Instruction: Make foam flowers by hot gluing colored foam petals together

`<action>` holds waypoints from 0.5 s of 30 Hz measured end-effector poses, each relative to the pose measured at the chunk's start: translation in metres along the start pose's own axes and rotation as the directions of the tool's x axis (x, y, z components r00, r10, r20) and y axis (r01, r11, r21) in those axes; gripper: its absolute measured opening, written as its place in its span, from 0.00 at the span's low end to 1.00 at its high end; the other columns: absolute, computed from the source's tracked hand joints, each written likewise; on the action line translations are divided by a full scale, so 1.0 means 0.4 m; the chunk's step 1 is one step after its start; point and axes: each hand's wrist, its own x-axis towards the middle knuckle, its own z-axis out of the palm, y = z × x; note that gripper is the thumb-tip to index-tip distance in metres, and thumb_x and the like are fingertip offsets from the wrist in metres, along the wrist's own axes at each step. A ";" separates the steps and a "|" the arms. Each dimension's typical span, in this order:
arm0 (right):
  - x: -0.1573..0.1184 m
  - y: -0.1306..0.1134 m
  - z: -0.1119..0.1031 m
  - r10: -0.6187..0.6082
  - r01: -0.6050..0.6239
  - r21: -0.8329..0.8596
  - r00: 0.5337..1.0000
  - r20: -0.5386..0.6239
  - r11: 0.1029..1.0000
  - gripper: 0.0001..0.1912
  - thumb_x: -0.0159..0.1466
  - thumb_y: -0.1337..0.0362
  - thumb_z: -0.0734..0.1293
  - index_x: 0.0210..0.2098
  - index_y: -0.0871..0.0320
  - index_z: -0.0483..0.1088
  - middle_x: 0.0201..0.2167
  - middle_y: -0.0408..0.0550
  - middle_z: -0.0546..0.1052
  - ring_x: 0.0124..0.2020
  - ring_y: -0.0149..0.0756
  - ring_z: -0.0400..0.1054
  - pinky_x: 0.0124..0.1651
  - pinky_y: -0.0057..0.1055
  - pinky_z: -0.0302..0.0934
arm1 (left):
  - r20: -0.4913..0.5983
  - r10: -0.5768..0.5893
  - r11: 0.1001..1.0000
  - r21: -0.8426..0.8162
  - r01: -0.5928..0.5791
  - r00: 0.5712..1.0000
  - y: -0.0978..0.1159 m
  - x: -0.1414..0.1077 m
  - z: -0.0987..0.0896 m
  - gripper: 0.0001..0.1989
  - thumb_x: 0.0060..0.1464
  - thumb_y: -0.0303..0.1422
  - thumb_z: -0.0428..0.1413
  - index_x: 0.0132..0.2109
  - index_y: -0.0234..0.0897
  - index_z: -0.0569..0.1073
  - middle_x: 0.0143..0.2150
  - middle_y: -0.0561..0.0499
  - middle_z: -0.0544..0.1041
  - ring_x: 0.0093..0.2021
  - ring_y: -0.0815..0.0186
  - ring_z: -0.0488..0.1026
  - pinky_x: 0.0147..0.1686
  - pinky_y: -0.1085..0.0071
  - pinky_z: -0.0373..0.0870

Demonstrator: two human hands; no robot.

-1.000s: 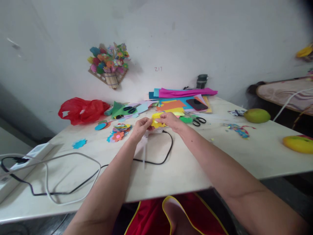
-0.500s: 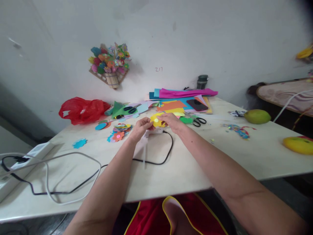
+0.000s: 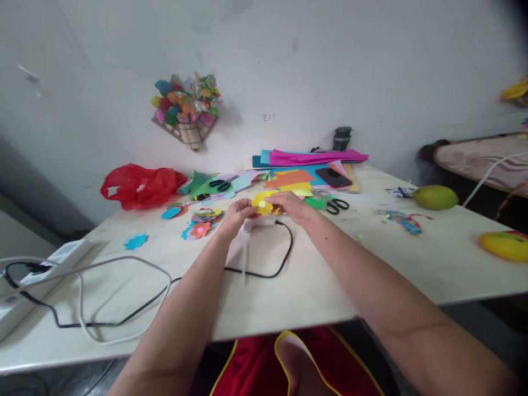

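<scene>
A yellow paper flower [image 3: 261, 204] with a pale centre is held up over the middle of the table. My left hand [image 3: 238, 216] pinches its left edge. On the other side, my right hand [image 3: 291, 204] has its fingers closed on the flower's right edge. Just below the hands lies a white glue gun [image 3: 260, 221], partly hidden, with a black cord. To the left is a pile of paper flowers, an orange one [image 3: 201, 229] at its front. A blue paper flower [image 3: 136, 241] lies apart, further left.
Black-handled scissors [image 3: 337, 205] lie right of my hands, others [image 3: 224, 183] behind. A phone [image 3: 333, 177] rests on coloured sheets. A red bag [image 3: 142, 186], power strip [image 3: 41, 278], looped cables and mangoes [image 3: 435, 197] sit around the table.
The yellow flower has shifted very slightly left between my fingers. Both hands keep nearly the same place and hold.
</scene>
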 end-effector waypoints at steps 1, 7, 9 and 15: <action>-0.001 -0.001 0.000 -0.005 0.006 -0.006 1.000 0.018 1.000 0.15 0.46 0.55 0.68 0.20 0.61 0.63 0.18 0.40 0.65 0.21 0.25 0.57 0.24 0.26 0.47 | 0.004 -0.004 1.000 0.002 0.004 1.000 0.002 -0.001 0.002 0.09 0.40 0.34 0.58 0.28 0.32 0.68 0.23 0.51 0.74 0.24 0.71 0.70 0.29 0.74 0.65; -0.002 -0.001 0.019 -0.041 0.039 -0.045 0.998 -0.043 0.998 0.22 0.41 0.53 0.71 0.14 0.59 0.55 0.13 0.36 0.56 0.19 0.23 0.49 0.22 0.26 0.43 | 0.006 -0.039 0.999 0.015 0.039 0.999 0.013 -0.005 0.012 0.10 0.38 0.34 0.59 0.26 0.32 0.68 0.22 0.51 0.73 0.23 0.71 0.69 0.28 0.74 0.64; -0.002 0.000 0.026 -0.033 0.031 -0.023 0.997 -0.070 0.999 0.22 0.41 0.52 0.71 0.14 0.58 0.55 0.14 0.37 0.58 0.20 0.24 0.51 0.23 0.26 0.45 | 0.013 -0.037 0.999 0.017 0.037 0.999 0.014 -0.006 0.013 0.10 0.38 0.35 0.59 0.25 0.32 0.67 0.21 0.51 0.73 0.23 0.71 0.69 0.28 0.74 0.64; -0.004 0.001 0.030 -0.027 0.027 0.002 0.997 -0.071 1.000 0.20 0.42 0.51 0.70 0.17 0.60 0.60 0.16 0.39 0.62 0.21 0.26 0.56 0.25 0.26 0.50 | 0.021 -0.022 1.000 0.020 0.021 1.000 0.006 -0.002 0.008 0.10 0.39 0.35 0.58 0.26 0.32 0.68 0.21 0.51 0.73 0.23 0.70 0.70 0.28 0.74 0.64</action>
